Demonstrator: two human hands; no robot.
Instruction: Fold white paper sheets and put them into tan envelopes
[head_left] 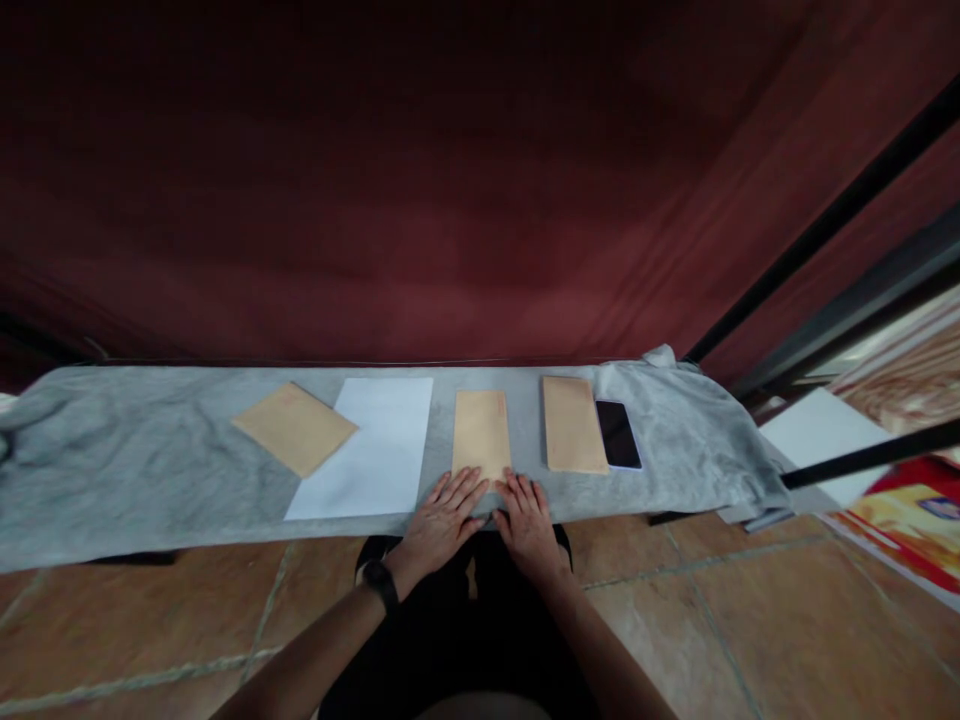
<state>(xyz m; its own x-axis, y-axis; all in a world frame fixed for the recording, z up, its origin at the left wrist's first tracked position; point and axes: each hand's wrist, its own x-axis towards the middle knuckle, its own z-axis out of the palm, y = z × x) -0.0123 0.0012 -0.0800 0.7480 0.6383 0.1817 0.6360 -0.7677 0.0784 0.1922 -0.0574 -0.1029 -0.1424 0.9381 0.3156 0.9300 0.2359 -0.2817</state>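
Makeshift desk spot, indoors by the look of it; home vs. shop vs. office, can't tell. Tile flr [187, 620], terracotta-ish w/ pale grout lines. Plain dark-red backdrop [450, 220] along far side, cloth or wall unclear. Narrow grey-draped tbl [180, 440], fabric wrinkled & loose, so improvised rather than proper office furn. Brown envelopes [574, 425], white sheet [367, 450] & phone [619, 435] on it = the desk bit. Far right, blk bars [840, 240] slant past a red/yellow printed item [907, 520] nr flr.
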